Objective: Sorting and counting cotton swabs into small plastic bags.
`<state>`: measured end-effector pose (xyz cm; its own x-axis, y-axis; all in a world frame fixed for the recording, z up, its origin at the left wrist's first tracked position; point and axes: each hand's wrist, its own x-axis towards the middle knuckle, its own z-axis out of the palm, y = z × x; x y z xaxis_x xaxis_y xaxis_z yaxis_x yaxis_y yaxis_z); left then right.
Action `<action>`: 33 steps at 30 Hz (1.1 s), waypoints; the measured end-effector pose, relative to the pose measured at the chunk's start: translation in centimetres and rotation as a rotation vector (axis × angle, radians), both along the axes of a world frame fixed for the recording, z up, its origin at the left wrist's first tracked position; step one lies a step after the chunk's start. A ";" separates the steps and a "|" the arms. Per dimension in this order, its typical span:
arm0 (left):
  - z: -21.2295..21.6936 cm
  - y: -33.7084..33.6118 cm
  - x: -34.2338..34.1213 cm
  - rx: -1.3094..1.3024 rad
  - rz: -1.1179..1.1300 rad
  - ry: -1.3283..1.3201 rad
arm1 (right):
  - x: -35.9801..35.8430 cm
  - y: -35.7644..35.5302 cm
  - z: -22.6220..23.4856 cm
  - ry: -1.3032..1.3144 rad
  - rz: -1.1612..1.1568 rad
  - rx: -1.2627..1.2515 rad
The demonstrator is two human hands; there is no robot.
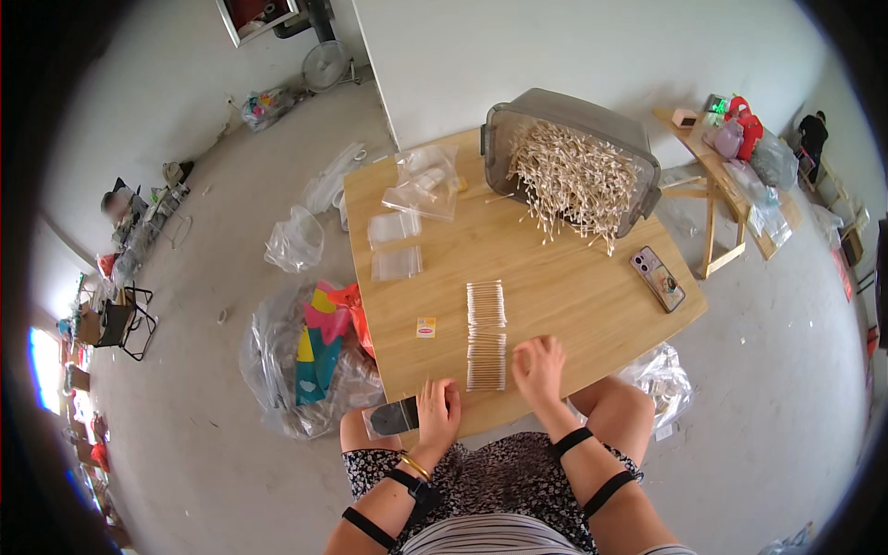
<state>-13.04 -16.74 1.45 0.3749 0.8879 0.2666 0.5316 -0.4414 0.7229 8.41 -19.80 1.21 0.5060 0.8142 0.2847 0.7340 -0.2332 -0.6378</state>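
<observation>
Cotton swabs lie side by side in two groups on the wooden table, an upper row (486, 303) and a lower row (486, 362). Just right of the lower row, my right hand (539, 368) is loosely curled, its fingers a little apart and nothing visible in them. My left hand (437, 413) rests at the table's near edge, fingers apart and holding nothing that I can see. Beside it lies a dark flat object (394, 418) in clear plastic. A small yellow and white printed card (425, 327) lies left of the swabs.
A grey plastic bin (498, 139) tips toward me at the back, loose swabs (578, 176) spilling out. Clear plastic bags (396, 263) lie at the table's left. A phone (658, 278) lies at the right. Plastic sacks (277, 361) stand on the floor beside the table.
</observation>
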 end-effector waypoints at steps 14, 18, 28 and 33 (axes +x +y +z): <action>-0.3 -1.6 -0.5 0.112 -0.083 0.231 | -3.0 0.4 1.2 -0.216 0.261 -0.083; 0.5 -1.5 0.4 0.174 -0.159 0.306 | -2.8 0.5 1.4 -0.204 0.260 -0.100; -0.4 0.2 2.5 0.241 -0.159 0.429 | -2.8 1.0 1.2 -0.256 0.268 -0.114; -0.8 0.5 2.7 0.222 -0.192 0.585 | -2.8 0.4 1.2 -0.231 0.278 -0.117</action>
